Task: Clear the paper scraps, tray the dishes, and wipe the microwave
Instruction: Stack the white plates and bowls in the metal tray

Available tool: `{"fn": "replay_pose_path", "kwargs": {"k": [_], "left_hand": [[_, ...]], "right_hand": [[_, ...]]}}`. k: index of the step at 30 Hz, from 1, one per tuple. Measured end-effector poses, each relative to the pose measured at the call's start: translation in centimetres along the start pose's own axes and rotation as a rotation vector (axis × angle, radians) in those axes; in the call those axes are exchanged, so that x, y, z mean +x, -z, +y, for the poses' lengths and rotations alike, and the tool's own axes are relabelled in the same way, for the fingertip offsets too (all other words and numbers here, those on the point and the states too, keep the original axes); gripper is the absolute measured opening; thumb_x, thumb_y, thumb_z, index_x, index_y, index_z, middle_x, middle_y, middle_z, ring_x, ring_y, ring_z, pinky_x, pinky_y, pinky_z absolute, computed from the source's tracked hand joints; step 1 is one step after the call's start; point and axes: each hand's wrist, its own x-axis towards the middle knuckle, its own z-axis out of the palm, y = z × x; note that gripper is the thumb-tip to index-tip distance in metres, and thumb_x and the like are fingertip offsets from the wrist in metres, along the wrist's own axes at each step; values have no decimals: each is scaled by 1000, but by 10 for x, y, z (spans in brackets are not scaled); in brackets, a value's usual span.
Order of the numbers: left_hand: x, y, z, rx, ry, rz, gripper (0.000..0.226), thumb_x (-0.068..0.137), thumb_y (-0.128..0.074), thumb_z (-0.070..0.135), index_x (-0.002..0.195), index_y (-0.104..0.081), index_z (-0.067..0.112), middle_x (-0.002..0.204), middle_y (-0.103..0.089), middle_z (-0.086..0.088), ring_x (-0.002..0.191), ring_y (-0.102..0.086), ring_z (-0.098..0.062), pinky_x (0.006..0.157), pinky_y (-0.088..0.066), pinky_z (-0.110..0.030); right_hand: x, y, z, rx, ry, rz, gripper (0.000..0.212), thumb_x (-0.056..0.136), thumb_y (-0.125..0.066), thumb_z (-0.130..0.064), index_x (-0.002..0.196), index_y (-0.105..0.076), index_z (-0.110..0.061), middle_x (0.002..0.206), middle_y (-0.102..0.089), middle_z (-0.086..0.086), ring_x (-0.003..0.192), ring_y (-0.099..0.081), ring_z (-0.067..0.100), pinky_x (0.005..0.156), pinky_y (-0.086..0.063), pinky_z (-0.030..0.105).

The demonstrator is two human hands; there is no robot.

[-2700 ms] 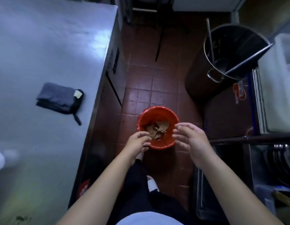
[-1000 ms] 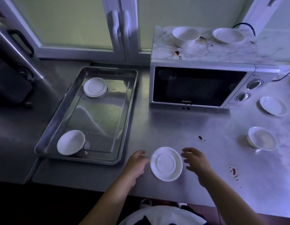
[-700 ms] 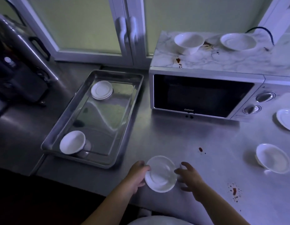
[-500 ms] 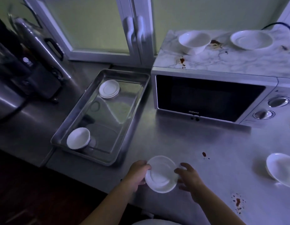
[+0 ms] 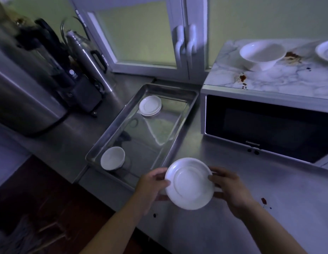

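Note:
A white saucer [image 5: 190, 183] is lifted off the steel counter [image 5: 269, 208], just right of the metal tray's near corner. My left hand [image 5: 151, 186] grips its left rim and my right hand [image 5: 228, 187] grips its right rim. The metal tray [image 5: 179, 131] holds stacked small plates [image 5: 150, 105] at the far end and a small white bowl [image 5: 112, 158] at the near end. The microwave [image 5: 265, 125] stands to the right, with a white bowl [image 5: 262, 54], a plate [image 5: 325, 50] and brown stains [image 5: 243, 77] on its marbled top.
Dark sauce spots [image 5: 264, 200] mark the counter by my right wrist. Tall steel urns and a black appliance [image 5: 71, 76] crowd the left back. White cabinet doors with handles [image 5: 185, 41] rise behind the tray. The counter's front edge drops to a dark floor at lower left.
I turned from the red bucket to the counter. Both hands closed on the saucer and lifted it up and toward the tray; the view swung left.

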Motion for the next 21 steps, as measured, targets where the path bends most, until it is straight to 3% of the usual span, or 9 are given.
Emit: {"fn": "replay_pose_path", "kwargs": {"k": [4, 6, 12, 16, 19, 21], "left_hand": [[40, 40, 33, -11, -46, -62, 30, 88, -62, -8, 110, -71, 9, 100, -71, -10, 80, -69, -25, 54, -55, -33], [68, 67, 49, 35, -79, -124, 29, 87, -64, -6, 112, -70, 10, 99, -70, -8, 82, -70, -18, 54, -55, -31], [170, 151, 85, 101, -82, -257, 20, 88, -72, 21, 108, -73, 24, 97, -74, -4, 84, -72, -16, 60, -56, -35], [269, 192, 104, 207, -97, -64, 37, 83, -67, 12, 113, -63, 34, 91, -69, -5, 76, -68, -20, 69, -59, -42], [343, 200, 119, 266, -86, 27, 47, 85, -63, 12, 130, -54, 21, 82, -61, -3, 62, -57, -18, 63, -53, -33], [383, 197, 128, 270, -33, 42, 56, 88, -62, 18, 141, -43, 19, 86, -56, -3, 64, -53, -18, 70, -53, -35]], "right_hand": [[25, -38, -21, -16, 39, 64, 29, 89, -60, 3, 94, -77, -20, 87, -76, 5, 74, -70, 23, 57, -59, 34], [39, -64, -26, 1, 49, 120, 29, 88, -63, 5, 92, -77, -20, 88, -76, 7, 72, -71, 22, 56, -59, 33], [79, -153, -25, 61, -2, 298, 29, 88, -60, 8, 106, -74, -11, 100, -69, 21, 86, -67, 35, 76, -60, 51], [92, -192, -24, 132, -4, 448, 29, 87, -60, 10, 101, -74, -11, 94, -71, 15, 79, -68, 28, 69, -62, 47], [95, -204, -20, 167, 6, 552, 30, 88, -59, 10, 96, -75, -14, 83, -75, 8, 70, -72, 22, 62, -63, 41], [94, -206, -19, 183, 18, 602, 30, 88, -59, 10, 96, -74, -14, 81, -76, 6, 68, -73, 20, 59, -62, 39]]}}
